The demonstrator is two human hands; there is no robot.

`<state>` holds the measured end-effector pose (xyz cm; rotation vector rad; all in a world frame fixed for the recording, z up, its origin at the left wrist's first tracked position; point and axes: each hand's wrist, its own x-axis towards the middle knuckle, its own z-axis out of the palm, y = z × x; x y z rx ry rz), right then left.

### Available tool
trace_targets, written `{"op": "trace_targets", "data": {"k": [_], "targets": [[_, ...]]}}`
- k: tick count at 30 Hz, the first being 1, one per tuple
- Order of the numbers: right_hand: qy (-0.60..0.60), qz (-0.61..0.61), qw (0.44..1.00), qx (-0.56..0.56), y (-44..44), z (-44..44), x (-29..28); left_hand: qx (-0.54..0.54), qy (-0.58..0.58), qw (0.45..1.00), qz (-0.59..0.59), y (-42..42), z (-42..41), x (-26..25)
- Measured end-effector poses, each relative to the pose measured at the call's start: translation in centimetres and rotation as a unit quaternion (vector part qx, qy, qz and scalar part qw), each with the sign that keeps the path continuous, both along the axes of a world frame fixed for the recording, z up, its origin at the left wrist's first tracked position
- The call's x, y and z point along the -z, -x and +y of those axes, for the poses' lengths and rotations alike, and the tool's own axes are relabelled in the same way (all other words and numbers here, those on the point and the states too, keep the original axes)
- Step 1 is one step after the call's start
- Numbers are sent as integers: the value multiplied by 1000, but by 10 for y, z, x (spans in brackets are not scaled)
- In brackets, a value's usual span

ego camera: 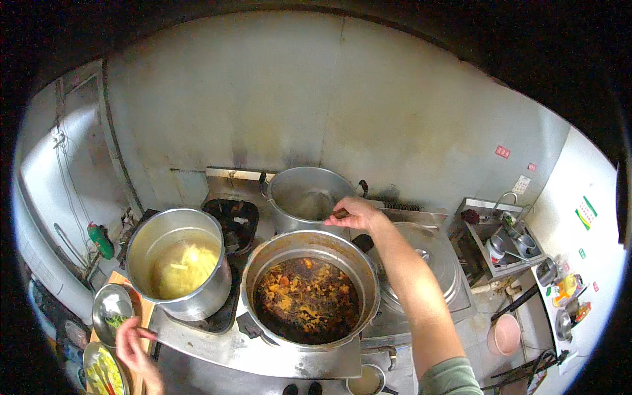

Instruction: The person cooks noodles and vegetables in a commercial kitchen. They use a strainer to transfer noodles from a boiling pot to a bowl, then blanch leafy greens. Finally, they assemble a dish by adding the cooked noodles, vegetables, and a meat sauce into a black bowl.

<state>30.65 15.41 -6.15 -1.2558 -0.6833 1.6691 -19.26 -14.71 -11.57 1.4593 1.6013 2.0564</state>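
Note:
My right hand [353, 213] reaches over the near right rim of the rear metal pot [273, 207]. Its fingers are closed on a small brown object, perhaps a handle end; what it belongs to is unclear. In front, a large metal pot [371, 296] holds dark broth with orange-brown floating bits [306, 296]. The metal pot at left [202, 296] contains pale yellow strips [195, 264] in cloudy liquid. My left hand [134, 345] is at lower left, beside a steel bowl [109, 298] with chopped greens [116, 321]. Its fingers are bent; whether they hold anything is unclear.
A second bowl [98, 350] with yellow-green pieces stands on the wooden board [147, 311]. At right are a round metal lid [434, 247], a sink [493, 264] with pots and ladles, and a pink bucket [504, 335]. A small pan [366, 379] lies low in front.

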Motion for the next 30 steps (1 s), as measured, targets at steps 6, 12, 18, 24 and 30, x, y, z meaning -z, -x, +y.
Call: {"op": "trace_targets", "data": {"k": [6,12,18,24,30], "targets": [[-6,73,997,14,-10,-42,1,162,-113,932,305,-90,-16,-19],[-119,20,992,-48,-34,-114,-14,220,-24,965,139,-122,-39,7],[-224,-40,972,-59,-29,-155,-67,195,-10,961,197,-107,-85,-8],[-113,-68,990,-50,-64,-140,-41,191,33,974,119,-115,-112,3],[14,110,993,46,-56,-94,-24,194,-22,968,159,-94,-151,18]]}}
